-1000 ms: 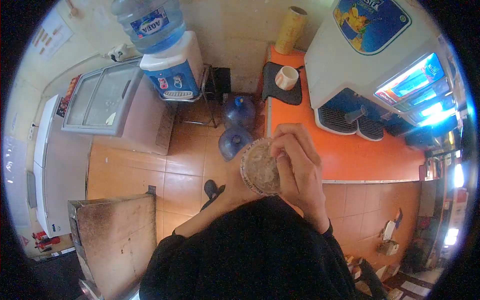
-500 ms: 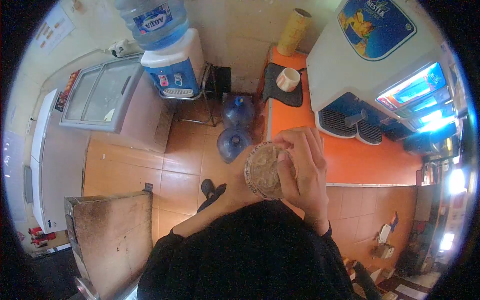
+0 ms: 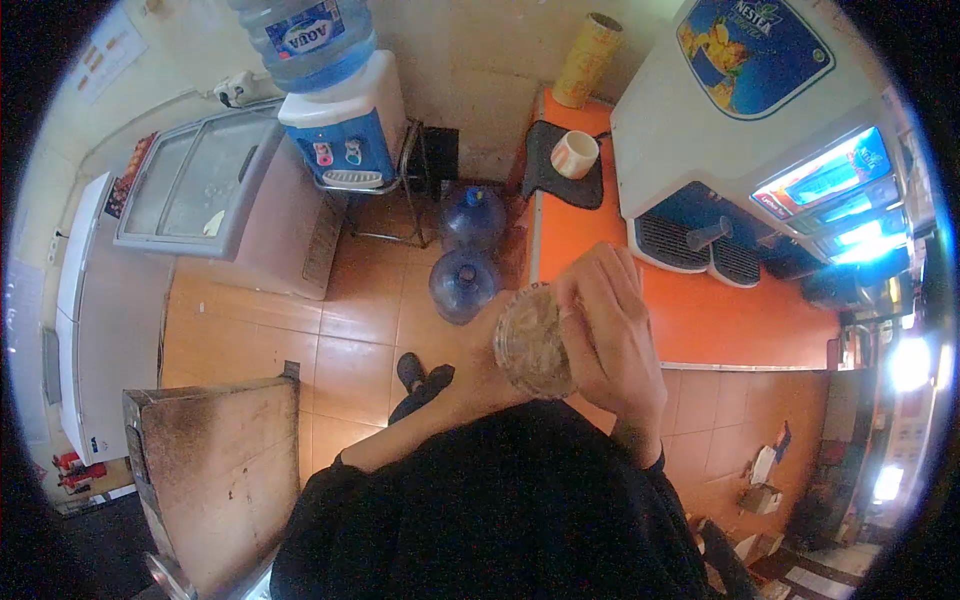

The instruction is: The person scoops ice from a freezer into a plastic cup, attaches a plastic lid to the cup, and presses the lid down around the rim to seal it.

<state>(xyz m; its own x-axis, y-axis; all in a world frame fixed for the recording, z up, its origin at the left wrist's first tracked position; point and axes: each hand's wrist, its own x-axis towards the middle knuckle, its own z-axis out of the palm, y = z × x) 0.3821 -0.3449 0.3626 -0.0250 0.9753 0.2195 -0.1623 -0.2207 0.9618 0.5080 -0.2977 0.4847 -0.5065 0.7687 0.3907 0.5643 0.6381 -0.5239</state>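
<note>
Clear plastic, the cup (image 3: 530,340) is in front of the black top (image 3: 480,500), its rim pinched by the right hand (image 3: 612,335), the left hand (image 3: 486,334) too hidden behind to tell its hold, so a hard push could tip and spill it.

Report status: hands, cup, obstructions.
Right hand over clear cup's right edge. Left hand mostly hidden behind cup. Nothing visibly in the way; mug on dark mat, apart from both hands.
</note>
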